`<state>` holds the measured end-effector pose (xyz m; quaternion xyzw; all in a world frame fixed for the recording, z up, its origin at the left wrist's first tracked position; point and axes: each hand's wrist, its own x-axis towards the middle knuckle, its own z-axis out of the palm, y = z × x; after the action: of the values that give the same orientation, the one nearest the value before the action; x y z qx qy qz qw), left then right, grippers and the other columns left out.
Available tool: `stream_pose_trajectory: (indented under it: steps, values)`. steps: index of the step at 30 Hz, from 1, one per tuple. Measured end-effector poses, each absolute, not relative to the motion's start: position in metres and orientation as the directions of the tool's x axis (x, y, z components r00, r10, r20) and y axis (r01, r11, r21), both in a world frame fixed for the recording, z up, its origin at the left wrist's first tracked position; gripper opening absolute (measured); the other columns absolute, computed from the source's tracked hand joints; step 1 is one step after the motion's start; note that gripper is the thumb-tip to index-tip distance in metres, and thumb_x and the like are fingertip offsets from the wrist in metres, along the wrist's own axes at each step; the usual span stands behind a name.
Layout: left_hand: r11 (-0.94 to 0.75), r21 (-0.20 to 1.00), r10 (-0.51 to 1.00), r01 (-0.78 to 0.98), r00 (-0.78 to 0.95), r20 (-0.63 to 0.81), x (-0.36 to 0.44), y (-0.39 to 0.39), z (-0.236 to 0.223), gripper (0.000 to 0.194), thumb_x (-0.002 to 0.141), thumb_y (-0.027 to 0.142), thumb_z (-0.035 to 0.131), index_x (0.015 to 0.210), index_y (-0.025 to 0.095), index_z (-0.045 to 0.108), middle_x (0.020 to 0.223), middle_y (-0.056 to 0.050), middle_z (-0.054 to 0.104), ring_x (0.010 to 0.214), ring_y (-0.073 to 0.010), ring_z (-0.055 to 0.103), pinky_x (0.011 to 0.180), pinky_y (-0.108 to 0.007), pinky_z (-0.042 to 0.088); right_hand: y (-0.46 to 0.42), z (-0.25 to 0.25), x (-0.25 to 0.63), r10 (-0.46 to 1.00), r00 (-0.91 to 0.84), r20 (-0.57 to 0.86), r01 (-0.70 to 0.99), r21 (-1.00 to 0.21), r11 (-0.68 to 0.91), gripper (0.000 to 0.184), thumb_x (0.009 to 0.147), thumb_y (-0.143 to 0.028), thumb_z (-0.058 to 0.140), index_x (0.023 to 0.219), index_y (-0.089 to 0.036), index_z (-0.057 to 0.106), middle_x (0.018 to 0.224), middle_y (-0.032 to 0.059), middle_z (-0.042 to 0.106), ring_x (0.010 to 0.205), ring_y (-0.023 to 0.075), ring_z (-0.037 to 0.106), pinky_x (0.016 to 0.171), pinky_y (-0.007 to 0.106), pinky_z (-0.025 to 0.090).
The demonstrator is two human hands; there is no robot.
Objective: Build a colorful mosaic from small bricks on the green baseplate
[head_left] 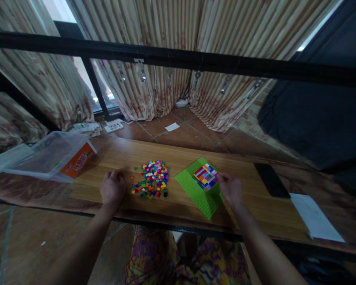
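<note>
My right hand (231, 189) pinches over the studded board (205, 200), my left hand (113, 188) curls; any hold unclear; orange label (78, 161) blurred.

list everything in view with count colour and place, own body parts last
loose bricks: many, mixed colours, left of baseplate
baseplate: one, green, on the board
assembled bricks: many, mixed colours, on the baseplate
wooden board: one, brown, under the bricks
tub: one, clear, orange label, far left
phone: one, black, right of baseplate
paper sheet: one, white, right end
rail: one, black, across upper view
curtains: several, beige patterned, background
floor papers: several, mostly white, near curtains
trousers: one pair, multicoloured, bottom
left hand: one, bare, beside loose bricks
right hand: one, bare, at assembled bricks' right edge
</note>
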<state>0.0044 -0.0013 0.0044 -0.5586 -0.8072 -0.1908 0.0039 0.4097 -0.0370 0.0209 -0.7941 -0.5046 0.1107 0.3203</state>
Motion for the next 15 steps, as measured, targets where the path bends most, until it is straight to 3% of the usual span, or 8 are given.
stream_pose_trajectory:
  steps: [7,15]
  values:
    - [0.301,0.310,0.893,0.902,-0.380,0.239,0.0036,-0.0009,0.0020,0.030,0.089,0.031,0.040,0.095,0.020,0.067,0.104,-0.009,0.063,0.082,-0.0207,0.058,0.060,-0.029,0.036,-0.0387,0.0164,0.4088,0.872,0.470,0.134,0.653,-0.717,-0.242,0.037,0.082,-0.041,0.048,0.086,-0.015,0.074,0.076,0.0099,0.074,0.072,0.0233,0.067,0.067,0.031,0.047]
    - [0.293,0.303,0.895,0.907,-0.372,0.248,0.0029,-0.0003,0.0017,0.029,0.088,0.029,0.041,0.097,0.020,0.066,0.103,-0.010,0.062,0.081,-0.0204,0.057,0.061,-0.029,0.037,-0.0376,0.0203,0.4089,0.886,0.449,0.116,0.684,-0.683,-0.257,0.036,0.083,-0.042,0.048,0.086,-0.018,0.074,0.079,0.0095,0.074,0.075,0.0246,0.068,0.070,0.033,0.048]
